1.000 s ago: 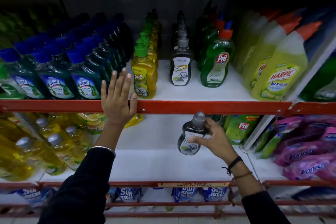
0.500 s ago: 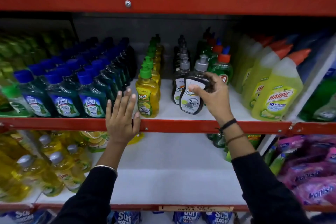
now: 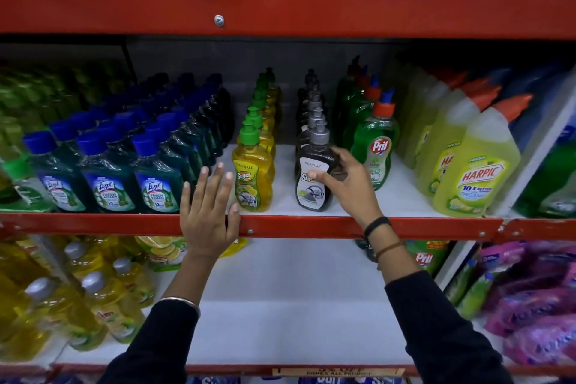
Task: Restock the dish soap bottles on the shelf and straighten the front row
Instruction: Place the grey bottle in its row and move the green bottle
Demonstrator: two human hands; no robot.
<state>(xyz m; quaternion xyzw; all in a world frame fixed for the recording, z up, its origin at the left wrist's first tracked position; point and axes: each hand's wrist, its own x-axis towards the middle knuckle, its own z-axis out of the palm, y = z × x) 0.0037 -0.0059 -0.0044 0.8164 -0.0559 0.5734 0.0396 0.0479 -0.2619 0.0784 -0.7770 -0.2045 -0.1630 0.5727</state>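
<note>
A dark grey Super dish soap bottle (image 3: 312,179) with a grey pump cap stands upright at the front of its row on the middle shelf (image 3: 311,226). My right hand (image 3: 346,184) grips it, thumb on the label and fingers around its right side. Behind it runs a row of the same dark bottles (image 3: 313,109). To the left stands a row of yellow Super bottles (image 3: 252,179) with green caps. My left hand (image 3: 207,212) rests flat on the red shelf edge, fingers spread, holding nothing.
Blue-capped Lizol bottles (image 3: 107,178) fill the left of the shelf. Green Pril bottles (image 3: 375,146) and yellow Harpic bottles (image 3: 477,171) stand to the right. The shelf below holds yellow bottles (image 3: 93,305) at left and purple Vanish packs (image 3: 536,290) at right.
My right hand lifted the dark bottle from the lower shelf and set it at the front of the dark row. The view tilted upward. My left hand stayed on the shelf edge.
</note>
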